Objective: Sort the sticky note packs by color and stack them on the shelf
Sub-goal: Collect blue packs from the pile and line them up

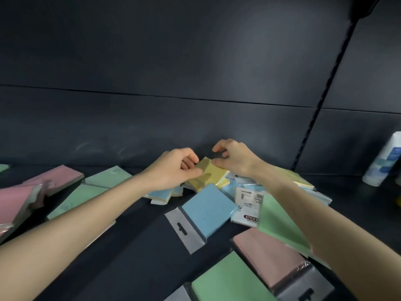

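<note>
Both hands meet over a yellow sticky note pack near the back of the dark shelf. The left hand pinches its near-left edge with curled fingers. The right hand touches its far corner, fingers bent and loosely parted. Blue, green and pink packs lie scattered around.

I count two pink packs left of the yellow pack and one pink nearer me. Green: two at left, two at right, one nearest me. Blue: one plain, others too jumbled to count. One white bottle far right
</note>
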The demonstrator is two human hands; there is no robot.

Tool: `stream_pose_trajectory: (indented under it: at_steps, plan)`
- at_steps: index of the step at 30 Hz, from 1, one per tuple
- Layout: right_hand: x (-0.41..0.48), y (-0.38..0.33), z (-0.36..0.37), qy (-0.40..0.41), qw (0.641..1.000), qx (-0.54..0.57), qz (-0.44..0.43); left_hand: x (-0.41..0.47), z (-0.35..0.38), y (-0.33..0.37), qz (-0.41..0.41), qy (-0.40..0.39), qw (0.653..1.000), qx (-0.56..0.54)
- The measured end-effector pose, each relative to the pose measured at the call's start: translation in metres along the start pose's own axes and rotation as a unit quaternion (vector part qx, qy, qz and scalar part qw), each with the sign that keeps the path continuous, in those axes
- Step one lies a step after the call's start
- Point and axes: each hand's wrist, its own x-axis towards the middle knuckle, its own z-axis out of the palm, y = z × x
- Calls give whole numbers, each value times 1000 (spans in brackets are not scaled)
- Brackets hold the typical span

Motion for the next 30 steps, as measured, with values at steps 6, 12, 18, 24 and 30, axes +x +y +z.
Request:
stream_pose_trajectory:
  at_steps: [6, 12, 18, 24, 30]
  plan:
    - [-39, 12, -19, -63, 997, -34, 19, -27, 5, 22, 9, -131, 970, 203]
    - [-85, 29, -40, -118, 991, -36, 55, -36, 16, 31, -36, -109, 985, 130]
    - [-126, 46, -58, -107, 993, -20, 54, -54, 28, 44, -58, -64, 995, -55]
    - [-147, 59, -50, -84, 996, -5, 42, -77, 40, 62, -74, 21, 985, -156]
    - [-158, 58, -44, -77, 994, 52, 55, -98, 52, 79, -82, 128, 969, -196]
